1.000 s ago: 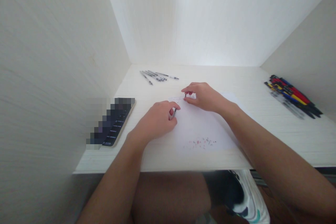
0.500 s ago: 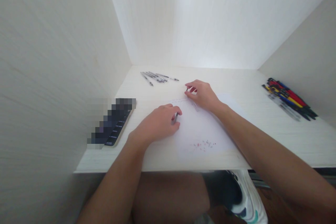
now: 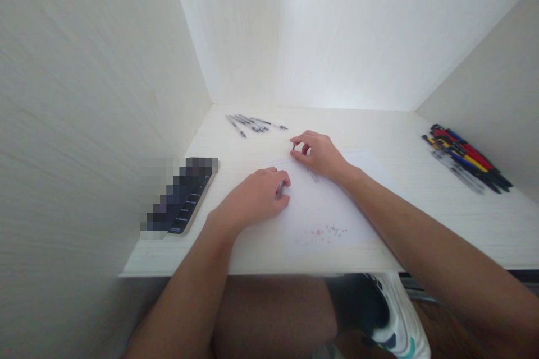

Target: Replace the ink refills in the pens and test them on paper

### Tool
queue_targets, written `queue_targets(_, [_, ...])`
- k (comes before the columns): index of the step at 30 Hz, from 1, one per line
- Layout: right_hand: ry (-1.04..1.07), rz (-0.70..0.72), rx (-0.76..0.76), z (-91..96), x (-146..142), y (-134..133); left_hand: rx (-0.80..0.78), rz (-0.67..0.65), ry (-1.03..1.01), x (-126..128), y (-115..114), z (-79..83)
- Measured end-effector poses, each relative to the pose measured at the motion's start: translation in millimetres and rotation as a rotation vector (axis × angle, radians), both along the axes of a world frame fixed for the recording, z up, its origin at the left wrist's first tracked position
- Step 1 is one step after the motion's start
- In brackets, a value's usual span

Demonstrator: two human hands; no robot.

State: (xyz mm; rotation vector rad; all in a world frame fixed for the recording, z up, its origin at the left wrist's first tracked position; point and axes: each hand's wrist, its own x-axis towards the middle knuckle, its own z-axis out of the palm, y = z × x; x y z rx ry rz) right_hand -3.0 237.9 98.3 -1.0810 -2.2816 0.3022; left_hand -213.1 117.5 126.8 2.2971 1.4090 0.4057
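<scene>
My left hand (image 3: 263,193) is closed round a short grey, pen-like piece (image 3: 280,188) with a dark end, over the left edge of the white paper (image 3: 332,202). Further back, my right hand (image 3: 320,152) pinches a small dark piece (image 3: 293,147) between thumb and forefinger, near the paper's far edge. Its exact kind is too small to make out. Just below that hand a clear, tube-like piece (image 3: 314,176) lies on the paper. Small red and dark marks (image 3: 328,232) show on the paper's near part.
Several clear pens (image 3: 252,123) lie at the back left of the white desk (image 3: 362,129). A phone (image 3: 189,205), partly blurred out, rests by the left wall. Red, yellow, blue and black pens (image 3: 467,154) are piled on the right. Walls enclose three sides.
My right hand has shifted slightly left and nearer with the small dark piece still pinched. My left hand stays almost in place.
</scene>
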Motion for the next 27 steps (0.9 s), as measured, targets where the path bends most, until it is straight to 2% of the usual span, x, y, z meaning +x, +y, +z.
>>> queue_targets(8, [-0.015, 0.033, 0.006, 5.2, -2.5, -4.4, -0.005, -0.001, 0.004, 1.4, -0.4, 2.4])
queue_targets(16, [0.007, 0.034, -0.096, 11.7, -6.6, -12.7, -0.003, 0.004, 0.003, 1.1, -1.0, 1.5])
queue_targets(18, [0.058, 0.041, -0.158, 12.1, -8.6, -15.5, 0.015, 0.004, 0.005, 1.6, -1.2, 2.1])
queue_targets(23, [0.278, 0.062, -0.450, 8.9, -10.3, -16.4, 0.103, -0.004, 0.014, 5.4, -3.1, 4.2])
queue_targets(27, [0.418, 0.092, -0.541, 4.0, -4.0, -6.3, 0.184, -0.093, 0.027, 11.1, -5.7, 3.8])
